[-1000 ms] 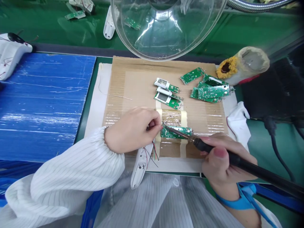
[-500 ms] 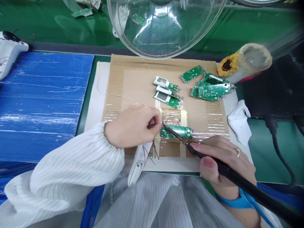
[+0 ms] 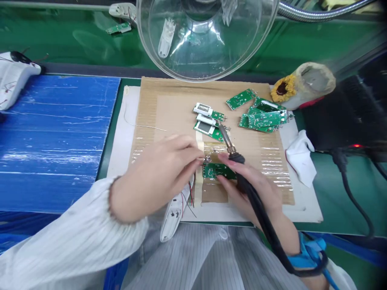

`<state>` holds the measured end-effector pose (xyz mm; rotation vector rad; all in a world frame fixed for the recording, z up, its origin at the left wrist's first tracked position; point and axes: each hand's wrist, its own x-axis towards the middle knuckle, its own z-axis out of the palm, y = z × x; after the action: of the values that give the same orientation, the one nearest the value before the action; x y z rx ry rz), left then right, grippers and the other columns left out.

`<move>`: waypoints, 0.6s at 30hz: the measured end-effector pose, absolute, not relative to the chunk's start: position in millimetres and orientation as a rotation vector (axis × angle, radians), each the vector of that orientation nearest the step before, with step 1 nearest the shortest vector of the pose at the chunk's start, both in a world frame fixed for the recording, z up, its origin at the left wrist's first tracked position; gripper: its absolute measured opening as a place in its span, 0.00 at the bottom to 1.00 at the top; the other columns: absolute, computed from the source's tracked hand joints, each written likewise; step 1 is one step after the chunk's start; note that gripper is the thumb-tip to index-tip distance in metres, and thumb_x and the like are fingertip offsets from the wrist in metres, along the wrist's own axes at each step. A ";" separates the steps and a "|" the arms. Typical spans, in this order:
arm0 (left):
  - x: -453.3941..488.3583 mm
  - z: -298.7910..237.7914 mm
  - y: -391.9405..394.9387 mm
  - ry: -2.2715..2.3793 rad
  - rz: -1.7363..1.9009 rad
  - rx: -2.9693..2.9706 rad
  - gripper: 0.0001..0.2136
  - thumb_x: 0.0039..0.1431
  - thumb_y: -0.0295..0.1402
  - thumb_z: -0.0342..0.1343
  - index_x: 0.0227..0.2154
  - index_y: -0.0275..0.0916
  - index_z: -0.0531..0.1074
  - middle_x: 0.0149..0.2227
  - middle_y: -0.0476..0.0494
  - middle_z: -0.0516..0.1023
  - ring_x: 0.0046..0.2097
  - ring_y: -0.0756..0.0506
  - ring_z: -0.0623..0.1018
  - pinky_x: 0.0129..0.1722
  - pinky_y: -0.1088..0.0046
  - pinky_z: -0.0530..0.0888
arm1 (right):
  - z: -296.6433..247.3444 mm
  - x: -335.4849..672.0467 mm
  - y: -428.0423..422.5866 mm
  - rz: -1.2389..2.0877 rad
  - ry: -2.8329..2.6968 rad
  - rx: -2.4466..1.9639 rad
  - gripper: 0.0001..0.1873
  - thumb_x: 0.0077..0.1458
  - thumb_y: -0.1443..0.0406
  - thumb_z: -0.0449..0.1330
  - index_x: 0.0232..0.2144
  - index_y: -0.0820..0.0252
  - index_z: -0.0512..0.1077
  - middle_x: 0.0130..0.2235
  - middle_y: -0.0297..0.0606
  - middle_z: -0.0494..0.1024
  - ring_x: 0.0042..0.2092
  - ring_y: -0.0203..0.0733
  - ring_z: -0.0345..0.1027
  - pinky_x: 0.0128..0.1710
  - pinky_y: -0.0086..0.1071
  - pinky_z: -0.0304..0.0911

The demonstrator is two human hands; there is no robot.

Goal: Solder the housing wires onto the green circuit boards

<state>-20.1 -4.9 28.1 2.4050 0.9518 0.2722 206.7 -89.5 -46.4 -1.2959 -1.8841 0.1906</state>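
Note:
My left hand (image 3: pixel 163 173) is closed in a pinch at the left end of a green circuit board (image 3: pixel 211 170), on what looks like a thin wire; the fingers mostly hide it. Gripped in my right hand (image 3: pixel 256 189) is a soldering iron (image 3: pixel 242 175), its metal tip pointing up and away from the board. The thumb and fingers of that hand also reach the board's right part, at its upper and lower edges. Partly under my left hand lies a white plastic casing (image 3: pixel 172 219) with loose red and black wires (image 3: pixel 189 203).
Several boards with small screens (image 3: pixel 205 128) lie behind my hands on the cardboard (image 3: pixel 175 88). More green boards (image 3: pixel 263 119) are piled at the right, beside a jar (image 3: pixel 314 80) and a white cloth (image 3: pixel 300 157). A clear round shield (image 3: pixel 208 76) hangs overhead. Solder wire (image 3: pixel 148 127) lies left.
The soldering iron's tip has lifted off the board's left end and swung upward. My right hand has moved left onto the board. My left hand stays pinched near the same end.

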 end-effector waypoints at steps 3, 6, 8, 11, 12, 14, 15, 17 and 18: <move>-37.9 40.0 -21.5 0.848 0.360 2.506 0.15 0.68 0.24 0.46 0.52 0.43 0.72 0.53 0.42 0.74 0.52 0.43 0.73 0.50 0.63 0.69 | -44.4 205.0 -87.3 0.194 -1.926 -1.296 0.34 0.54 0.72 0.66 0.60 0.44 0.65 0.51 0.31 0.82 0.45 0.41 0.80 0.48 0.36 0.79; -46.2 46.4 -34.0 0.719 0.273 2.581 0.15 0.68 0.22 0.46 0.49 0.43 0.73 0.54 0.43 0.75 0.51 0.43 0.75 0.50 0.62 0.69 | -39.2 203.4 -86.2 0.234 -1.932 -1.301 0.31 0.56 0.72 0.65 0.59 0.45 0.66 0.51 0.31 0.82 0.45 0.41 0.80 0.47 0.36 0.79; -45.5 48.4 -35.2 0.687 0.236 2.588 0.15 0.68 0.21 0.45 0.47 0.42 0.74 0.53 0.43 0.76 0.50 0.43 0.76 0.50 0.61 0.69 | -37.0 201.7 -85.3 0.248 -1.923 -1.315 0.30 0.56 0.72 0.65 0.58 0.45 0.67 0.50 0.31 0.82 0.45 0.40 0.80 0.47 0.35 0.79; -38.3 47.5 -24.3 0.675 0.259 2.419 0.15 0.69 0.23 0.46 0.50 0.45 0.73 0.53 0.45 0.76 0.53 0.45 0.76 0.52 0.65 0.70 | -36.2 199.2 -85.0 0.229 -1.893 -1.291 0.31 0.55 0.72 0.65 0.58 0.46 0.67 0.50 0.32 0.82 0.45 0.40 0.80 0.46 0.35 0.79; -34.8 45.3 -18.5 0.701 0.278 2.334 0.14 0.70 0.26 0.47 0.51 0.46 0.73 0.53 0.46 0.77 0.53 0.46 0.76 0.52 0.67 0.70 | -36.1 199.0 -85.7 0.213 -1.875 -1.275 0.30 0.55 0.72 0.65 0.58 0.45 0.67 0.50 0.31 0.82 0.44 0.40 0.80 0.46 0.35 0.79; -26.7 37.3 -6.9 0.803 0.297 2.219 0.09 0.70 0.32 0.51 0.47 0.44 0.74 0.47 0.47 0.79 0.49 0.46 0.76 0.49 0.68 0.71 | -35.8 200.3 -88.7 0.196 -1.820 -1.267 0.28 0.56 0.71 0.65 0.56 0.46 0.69 0.47 0.31 0.83 0.43 0.40 0.81 0.43 0.35 0.79; -22.4 31.9 -2.1 0.865 0.288 2.196 0.07 0.69 0.33 0.53 0.44 0.43 0.75 0.43 0.47 0.80 0.46 0.46 0.76 0.46 0.67 0.71 | -35.5 202.0 -90.7 0.198 -1.775 -1.275 0.25 0.57 0.70 0.64 0.55 0.46 0.70 0.44 0.32 0.84 0.41 0.41 0.81 0.41 0.36 0.79; -14.8 20.3 4.4 0.951 0.234 2.182 0.05 0.66 0.33 0.55 0.37 0.40 0.75 0.37 0.49 0.79 0.42 0.45 0.76 0.43 0.67 0.70 | -35.6 206.5 -94.4 0.195 -1.660 -1.265 0.18 0.59 0.66 0.63 0.52 0.49 0.73 0.37 0.32 0.84 0.35 0.41 0.79 0.35 0.36 0.77; -11.8 15.3 6.1 0.973 0.206 2.172 0.04 0.65 0.32 0.56 0.35 0.40 0.74 0.35 0.49 0.78 0.41 0.46 0.75 0.41 0.68 0.69 | -36.1 208.8 -95.6 0.190 -1.604 -1.243 0.15 0.61 0.63 0.61 0.50 0.51 0.75 0.34 0.33 0.83 0.32 0.40 0.78 0.31 0.35 0.75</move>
<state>-11.8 6.1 15.3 2.1716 0.9733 0.2059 208.8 -95.6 -36.1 -1.2433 -1.6041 0.1898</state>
